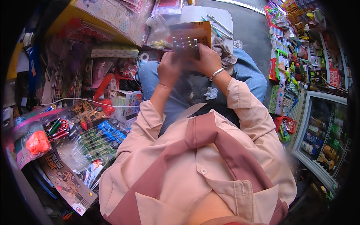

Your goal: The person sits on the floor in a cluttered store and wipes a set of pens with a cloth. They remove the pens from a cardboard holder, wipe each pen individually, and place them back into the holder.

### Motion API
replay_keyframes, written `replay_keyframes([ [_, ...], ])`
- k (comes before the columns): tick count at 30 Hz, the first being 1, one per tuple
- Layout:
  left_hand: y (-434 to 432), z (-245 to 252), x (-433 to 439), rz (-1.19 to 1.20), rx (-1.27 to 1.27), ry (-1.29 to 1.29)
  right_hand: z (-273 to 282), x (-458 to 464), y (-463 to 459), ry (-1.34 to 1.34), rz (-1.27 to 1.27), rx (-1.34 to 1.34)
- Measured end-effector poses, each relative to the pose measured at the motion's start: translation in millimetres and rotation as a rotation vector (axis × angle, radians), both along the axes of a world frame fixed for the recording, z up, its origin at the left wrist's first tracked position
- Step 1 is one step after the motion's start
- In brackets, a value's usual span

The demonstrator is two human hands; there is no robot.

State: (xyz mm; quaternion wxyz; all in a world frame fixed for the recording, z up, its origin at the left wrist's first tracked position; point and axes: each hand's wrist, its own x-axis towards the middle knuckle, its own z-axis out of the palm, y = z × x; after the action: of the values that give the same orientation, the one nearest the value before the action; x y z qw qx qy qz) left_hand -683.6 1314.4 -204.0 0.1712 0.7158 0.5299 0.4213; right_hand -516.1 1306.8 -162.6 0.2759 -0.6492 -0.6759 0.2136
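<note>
An orange-edged card box [206,35] with rows of small shiny round tips is between my hands, above the near part of a white board [185,14]. Handwriting shows on its upper flap. My left hand [170,69] is at its lower left, fingers curled inward and blurred. At the lower right, my right hand [208,60] has its fingertips against the box front, beside a dark, thin piece. What lies between the two hands is blurred and dark, so the left grip is unclear. A crumpled grey cloth [223,52] lies just right of my right hand.
Several pens [219,25] lie on the board. To the left are packaged toys, including a blue toy truck [111,133], and a white cable [92,99]. On the right stand stocked shelves [298,56] and a glass-door drinks cooler [323,135]. Crumpled tissue [211,93] lies below my hands.
</note>
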Motion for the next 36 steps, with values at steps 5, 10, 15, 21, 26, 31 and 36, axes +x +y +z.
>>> replay_keyframes([
  [5,1,27,3,-0.024,0.032,-0.134,22,1,2,-0.069,0.016,-0.109],
  [10,2,44,-14,-0.145,-0.023,-0.665,30,1,2,-0.039,0.022,-0.188],
  [15,-7,11,-5,0.008,-0.404,-0.697,2,1,3,-0.098,-0.025,-0.034],
  [21,11,-21,10,0.073,-0.160,-0.394,-18,5,5,-0.126,-0.023,-0.046],
  [26,12,-11,12,0.063,-0.092,-0.380,-8,5,6,-0.121,-0.019,-0.096],
  [31,-1,18,9,-0.011,-0.136,-0.638,9,3,5,-0.082,-0.018,-0.177],
  [36,-3,37,-18,-0.112,-0.223,-0.848,14,1,3,-0.095,0.000,-0.140],
])
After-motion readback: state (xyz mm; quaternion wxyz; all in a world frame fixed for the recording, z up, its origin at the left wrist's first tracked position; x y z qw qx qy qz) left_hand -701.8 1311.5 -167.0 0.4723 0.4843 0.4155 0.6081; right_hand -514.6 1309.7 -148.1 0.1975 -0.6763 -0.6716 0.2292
